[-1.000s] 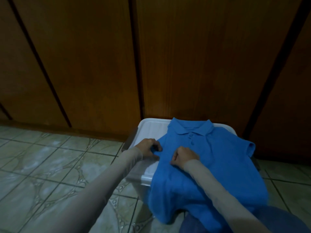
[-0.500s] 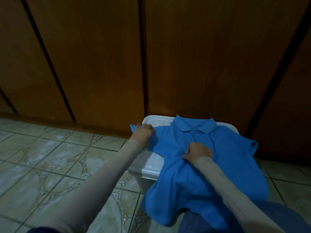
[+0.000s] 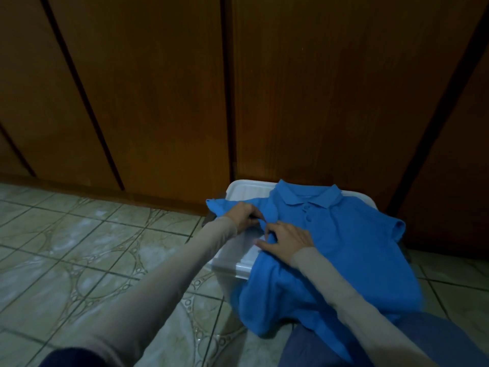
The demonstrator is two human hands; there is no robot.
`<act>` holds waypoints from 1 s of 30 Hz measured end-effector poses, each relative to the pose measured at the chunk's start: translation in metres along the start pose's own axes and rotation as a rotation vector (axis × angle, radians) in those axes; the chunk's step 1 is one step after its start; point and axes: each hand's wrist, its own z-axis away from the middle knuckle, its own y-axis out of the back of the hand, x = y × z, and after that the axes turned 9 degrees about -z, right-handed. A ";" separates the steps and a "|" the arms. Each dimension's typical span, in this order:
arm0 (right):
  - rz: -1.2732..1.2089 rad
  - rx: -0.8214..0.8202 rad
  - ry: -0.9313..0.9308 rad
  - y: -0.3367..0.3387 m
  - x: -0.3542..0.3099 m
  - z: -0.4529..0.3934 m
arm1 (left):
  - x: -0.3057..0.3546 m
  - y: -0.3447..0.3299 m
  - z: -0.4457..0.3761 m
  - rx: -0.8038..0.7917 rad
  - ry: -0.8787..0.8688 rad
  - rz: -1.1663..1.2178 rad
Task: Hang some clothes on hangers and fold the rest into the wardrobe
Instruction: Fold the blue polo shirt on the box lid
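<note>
A bright blue polo shirt [image 3: 352, 242] lies face up, collar at the far end, over a white plastic box lid [image 3: 247, 190]. Its hem hangs over the near edge onto my lap. The shirt's left sleeve [image 3: 215, 206] is spread out past the lid's left side. My left hand [image 3: 242, 215] pinches the fabric at the base of that sleeve. My right hand [image 3: 287, 241] rests on the shirt's left side, fingers spread and pressing, with its thumb and forefinger close to the left hand's fingers.
Closed dark wooden wardrobe doors [image 3: 158, 88] stand right behind the box. Pale patterned floor tiles [image 3: 79, 260] stretch to the left. My leg in blue trousers [image 3: 423, 345] is at the bottom right.
The left sleeve, tucked under a second ago, has been pulled out to the left. My right hand has opened from a fist and slid left to meet the left hand.
</note>
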 end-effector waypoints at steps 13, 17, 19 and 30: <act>-0.020 0.369 -0.199 0.074 0.011 0.000 | 0.060 0.086 -0.044 0.522 0.031 0.222; 0.014 0.518 -0.150 0.106 0.023 0.005 | 0.098 0.118 -0.060 0.660 0.042 0.284; 0.086 0.585 -0.139 0.123 0.032 0.009 | 0.117 0.135 -0.067 0.703 0.035 0.300; -0.226 0.883 0.081 0.221 0.076 0.046 | 0.185 0.215 -0.086 0.767 -0.007 0.469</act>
